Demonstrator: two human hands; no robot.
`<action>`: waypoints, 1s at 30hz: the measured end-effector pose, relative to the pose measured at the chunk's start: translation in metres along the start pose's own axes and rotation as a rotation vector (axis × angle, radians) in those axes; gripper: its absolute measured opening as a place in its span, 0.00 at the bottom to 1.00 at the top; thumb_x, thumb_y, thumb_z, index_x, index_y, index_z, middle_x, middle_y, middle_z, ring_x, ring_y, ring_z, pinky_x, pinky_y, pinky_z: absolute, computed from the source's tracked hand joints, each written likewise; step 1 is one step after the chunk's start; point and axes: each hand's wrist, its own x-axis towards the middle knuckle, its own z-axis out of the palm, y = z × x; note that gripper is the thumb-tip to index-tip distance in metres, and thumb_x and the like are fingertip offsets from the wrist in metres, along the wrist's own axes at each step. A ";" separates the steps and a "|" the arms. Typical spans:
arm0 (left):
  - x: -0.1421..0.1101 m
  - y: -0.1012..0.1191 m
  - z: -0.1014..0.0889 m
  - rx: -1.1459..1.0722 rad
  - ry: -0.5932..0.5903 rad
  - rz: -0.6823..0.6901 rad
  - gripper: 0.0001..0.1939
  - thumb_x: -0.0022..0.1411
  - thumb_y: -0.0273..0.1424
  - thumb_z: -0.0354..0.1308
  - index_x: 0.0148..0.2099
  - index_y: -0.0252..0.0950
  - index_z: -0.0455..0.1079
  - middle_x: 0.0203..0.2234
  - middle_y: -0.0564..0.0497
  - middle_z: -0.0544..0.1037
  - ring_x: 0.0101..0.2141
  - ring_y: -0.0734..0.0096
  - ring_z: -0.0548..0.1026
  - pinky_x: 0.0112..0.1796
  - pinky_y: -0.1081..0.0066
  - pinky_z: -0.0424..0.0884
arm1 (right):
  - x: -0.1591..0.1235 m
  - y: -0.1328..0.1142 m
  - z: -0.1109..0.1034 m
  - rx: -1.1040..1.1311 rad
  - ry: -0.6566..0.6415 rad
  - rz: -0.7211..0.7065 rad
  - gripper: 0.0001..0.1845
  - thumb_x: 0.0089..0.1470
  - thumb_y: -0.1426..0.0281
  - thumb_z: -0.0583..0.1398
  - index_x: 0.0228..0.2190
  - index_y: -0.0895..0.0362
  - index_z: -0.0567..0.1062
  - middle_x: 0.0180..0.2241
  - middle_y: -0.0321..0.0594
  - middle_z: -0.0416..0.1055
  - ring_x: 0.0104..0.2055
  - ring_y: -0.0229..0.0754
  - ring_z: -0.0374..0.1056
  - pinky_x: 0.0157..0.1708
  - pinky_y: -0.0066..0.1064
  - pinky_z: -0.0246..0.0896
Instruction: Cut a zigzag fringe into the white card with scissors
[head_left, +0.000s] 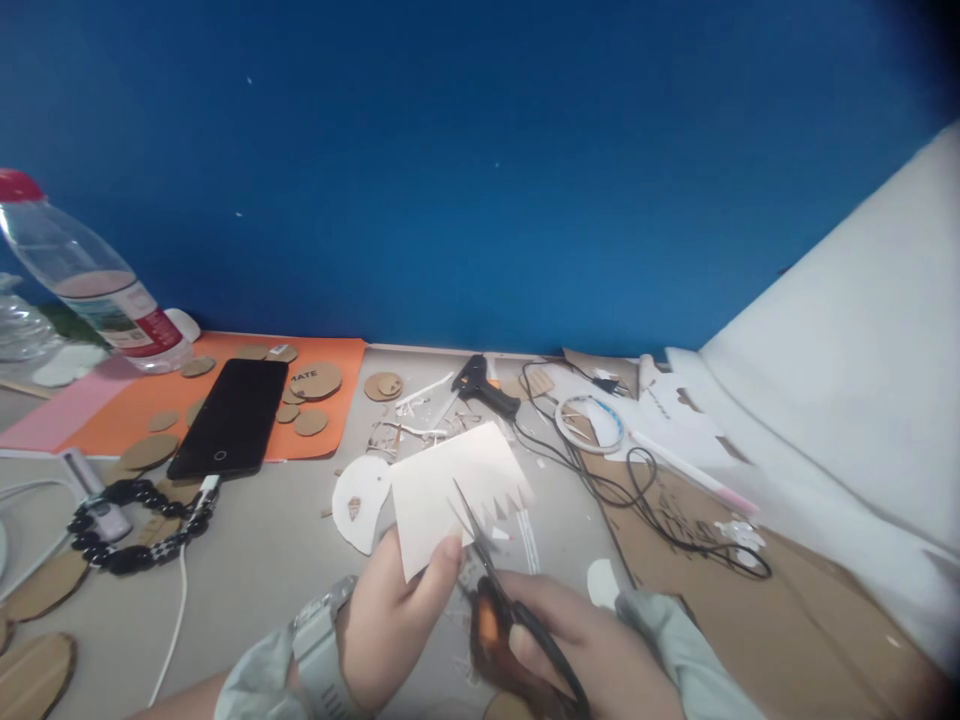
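My left hand (397, 625) pinches the lower edge of a white paper sheet (442, 485) and holds it up over the table. A zigzag row of teeth is cut along the sheet's right edge. My right hand (581, 645) is closed through the handles of black and orange scissors (495, 590). The blades point up into the paper near the zigzag cut. A grey watch sits on my left wrist. A white paper disc (358, 502) lies just behind the sheet.
A black phone (231, 415) lies on orange paper (330, 425) among several cardboard discs. A plastic bottle (90, 285) stands far left, with a black bead string (135, 525) nearer me. A black glue gun (484, 385), cables and a white foam board (847, 380) are to the right.
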 end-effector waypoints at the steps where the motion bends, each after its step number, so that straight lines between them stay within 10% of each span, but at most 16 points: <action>1: 0.000 0.000 0.000 0.001 0.004 -0.006 0.17 0.64 0.38 0.49 0.47 0.33 0.72 0.46 0.45 0.77 0.46 0.62 0.74 0.51 0.69 0.66 | -0.001 0.000 0.001 -0.019 0.013 -0.007 0.22 0.57 0.54 0.51 0.36 0.58 0.74 0.28 0.40 0.68 0.32 0.42 0.66 0.31 0.29 0.63; 30: 0.002 0.005 -0.003 -0.062 0.013 -0.055 0.15 0.64 0.39 0.49 0.41 0.35 0.71 0.38 0.48 0.79 0.41 0.64 0.75 0.46 0.70 0.70 | 0.007 -0.007 0.002 0.242 -0.067 0.021 0.26 0.53 0.46 0.53 0.23 0.56 0.59 0.21 0.30 0.54 0.24 0.34 0.53 0.22 0.26 0.49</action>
